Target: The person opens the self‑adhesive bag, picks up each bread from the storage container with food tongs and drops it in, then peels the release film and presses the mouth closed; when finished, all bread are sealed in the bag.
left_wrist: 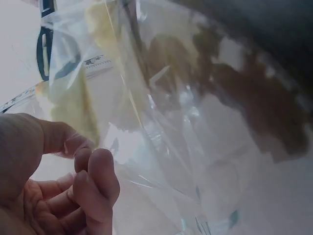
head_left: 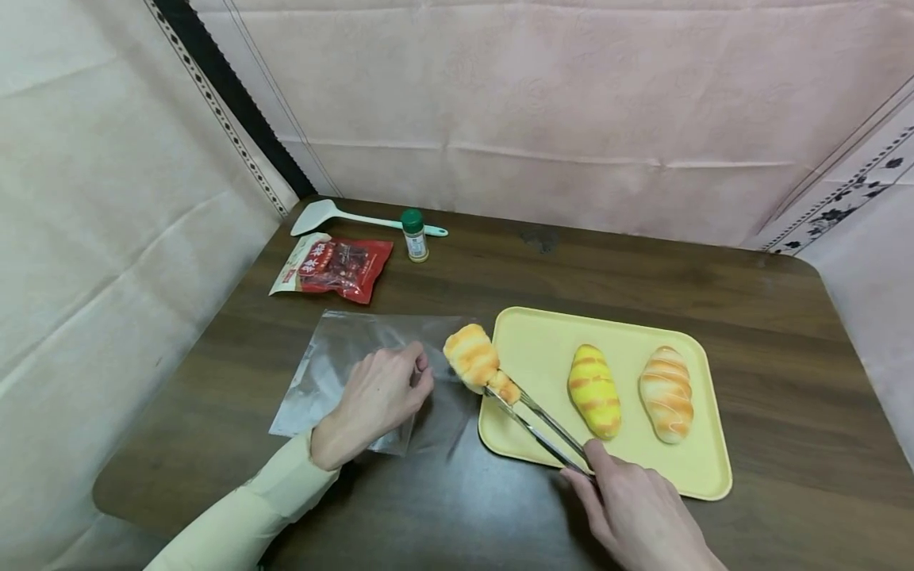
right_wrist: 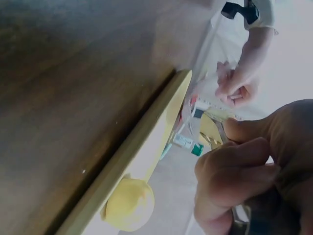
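My left hand (head_left: 378,392) pinches the edge of a clear plastic bag (head_left: 314,373), held up from the table on the left; its film fills much of the left wrist view (left_wrist: 161,161). My right hand (head_left: 639,507) grips metal tongs (head_left: 550,432) near their back end. The tong tips clasp a golden striped bread roll (head_left: 471,357), held at the tray's left edge beside the bag and my left fingers. On the pale yellow tray (head_left: 546,329) lie a yellow striped bread (head_left: 594,392) and a pale brown striped bread (head_left: 667,394).
Behind the bag lies a red and white food packet (head_left: 336,266). A small green-capped seasoning bottle (head_left: 414,235) stands in front of the handle of a pale spatula (head_left: 317,216). Light cloth walls (head_left: 543,103) border the dark wooden table (head_left: 771,349) at the back and sides.
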Motion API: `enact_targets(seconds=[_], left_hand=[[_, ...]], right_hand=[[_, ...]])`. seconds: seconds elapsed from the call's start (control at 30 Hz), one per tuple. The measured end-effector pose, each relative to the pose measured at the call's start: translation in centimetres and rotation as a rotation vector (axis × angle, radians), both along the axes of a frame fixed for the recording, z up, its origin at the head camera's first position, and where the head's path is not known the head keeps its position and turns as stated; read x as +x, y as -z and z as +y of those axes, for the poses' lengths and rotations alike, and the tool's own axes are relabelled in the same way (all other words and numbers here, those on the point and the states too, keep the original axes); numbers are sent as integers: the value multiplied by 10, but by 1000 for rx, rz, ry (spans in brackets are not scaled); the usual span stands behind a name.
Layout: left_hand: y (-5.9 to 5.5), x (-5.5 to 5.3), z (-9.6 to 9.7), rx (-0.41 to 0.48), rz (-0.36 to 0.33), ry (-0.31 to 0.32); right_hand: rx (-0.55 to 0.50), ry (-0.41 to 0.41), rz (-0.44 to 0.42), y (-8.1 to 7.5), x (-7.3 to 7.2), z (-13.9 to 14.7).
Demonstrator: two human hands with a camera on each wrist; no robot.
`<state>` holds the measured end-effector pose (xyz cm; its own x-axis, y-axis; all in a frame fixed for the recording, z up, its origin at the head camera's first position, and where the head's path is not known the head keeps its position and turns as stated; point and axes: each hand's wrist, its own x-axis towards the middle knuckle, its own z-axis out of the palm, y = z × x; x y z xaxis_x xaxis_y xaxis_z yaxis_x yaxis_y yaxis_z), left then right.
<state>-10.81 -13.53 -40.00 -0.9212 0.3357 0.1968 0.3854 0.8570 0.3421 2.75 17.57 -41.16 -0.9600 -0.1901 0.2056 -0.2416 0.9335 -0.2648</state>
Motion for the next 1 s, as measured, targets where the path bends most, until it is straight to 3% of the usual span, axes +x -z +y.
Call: enact_targets(seconds=[0.2,0.43,0.57,0.8,1.0], left_hand=[[0,2,3,52,123,24],[1,9,4,2,295,80],[3,11,3,-29,349,115],[3,15,4,-31,344,125],[1,19,7,-32,293,169]], right_hand=[[70,-16,-87,-3,-3,-7],[123,-100,-17,-9,-19,-16],[145,-135,3,-12,-27,-20],[148,-200,-26,-17,-35,-20],[77,-244,-121,-22,-51,-25]])
